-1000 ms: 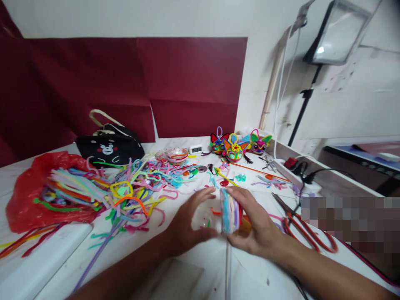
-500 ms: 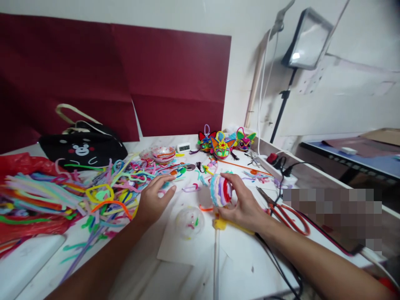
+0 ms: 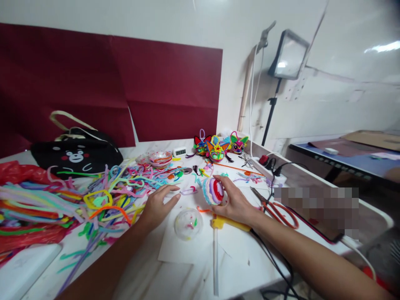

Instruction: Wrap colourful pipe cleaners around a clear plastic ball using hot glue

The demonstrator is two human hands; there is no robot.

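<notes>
Between the thumb and fingers of my right hand point(image 3: 233, 201) is a small dome wrapped in pipe cleaners point(image 3: 213, 191), striped blue, white, purple and red. My left hand point(image 3: 161, 205) hovers over the table with its fingers apart and nothing in them. Just below and between the hands, a clear plastic half-ball point(image 3: 188, 223) with coloured scraps in it rests on a white sheet of paper point(image 3: 175, 252). Under my right hand lies a yellow glue gun point(image 3: 233, 222), a clear glue stick near its end pointing toward me.
Loose pipe cleaners point(image 3: 118, 196) heap on the left beside a black bag point(image 3: 78, 152). Several finished animal-faced ornaments point(image 3: 216, 151) stand at the back, near a small digital timer point(image 3: 179, 152). Orange-handled scissors point(image 3: 281, 213) and a phone point(image 3: 315, 223) lie at right.
The whole view has shifted, so things sit slightly lower and further left. My right hand still holds the striped dome, its red side now turned a little. The left hand stays open.
</notes>
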